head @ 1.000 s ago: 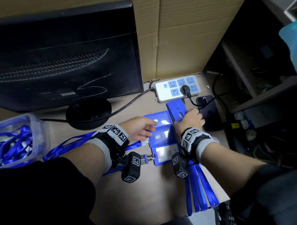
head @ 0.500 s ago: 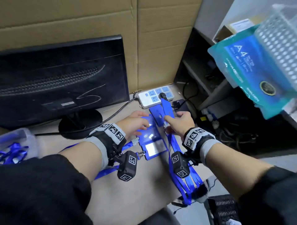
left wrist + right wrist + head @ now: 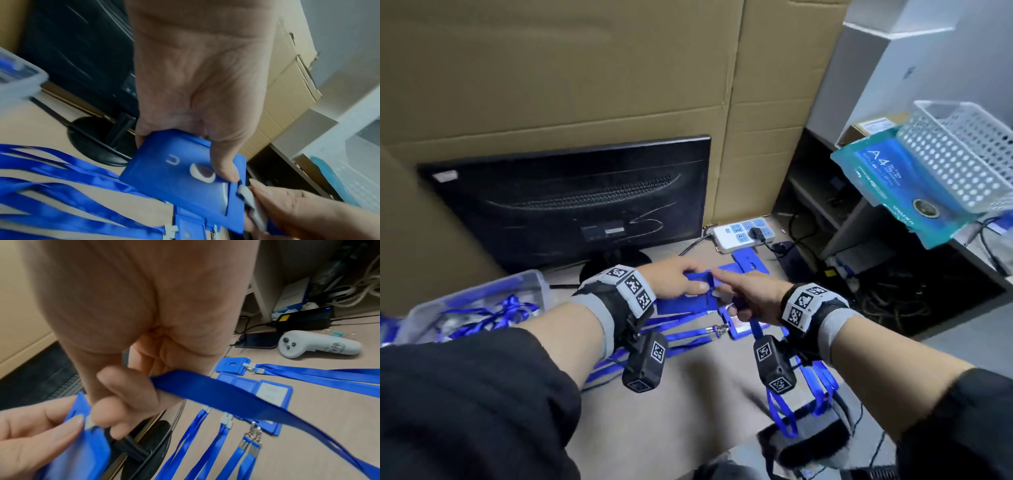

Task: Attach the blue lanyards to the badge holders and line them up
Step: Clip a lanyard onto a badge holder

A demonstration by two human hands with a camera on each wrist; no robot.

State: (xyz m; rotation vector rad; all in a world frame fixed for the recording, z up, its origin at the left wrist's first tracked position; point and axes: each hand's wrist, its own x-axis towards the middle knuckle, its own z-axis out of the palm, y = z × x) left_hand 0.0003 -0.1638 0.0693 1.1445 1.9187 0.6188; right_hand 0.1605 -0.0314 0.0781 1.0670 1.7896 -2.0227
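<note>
My left hand (image 3: 697,279) grips a blue badge holder (image 3: 180,175) lifted above the table, thumb (image 3: 224,168) on its face beside the slot. My right hand (image 3: 726,291) meets it from the right. It holds a blue lanyard (image 3: 216,392) in curled fingers and pinches the strap's grey clip (image 3: 88,423) against the holder's edge. The strap trails down and off the table's near right edge (image 3: 780,407). Whether the clip is through the slot is hidden by the fingers.
Badge holders with lanyards attached lie in a row (image 3: 267,395) under my hands. Spare holders (image 3: 750,262), a power strip (image 3: 739,233) and a phone (image 3: 257,340) lie behind. A monitor (image 3: 571,202) and a bin of lanyards (image 3: 476,308) stand left; a grey controller (image 3: 318,345) lies right.
Both hands rose off the row on the table and came together. The right hand took up a lanyard, the left a badge holder. The head view tilted upward.
</note>
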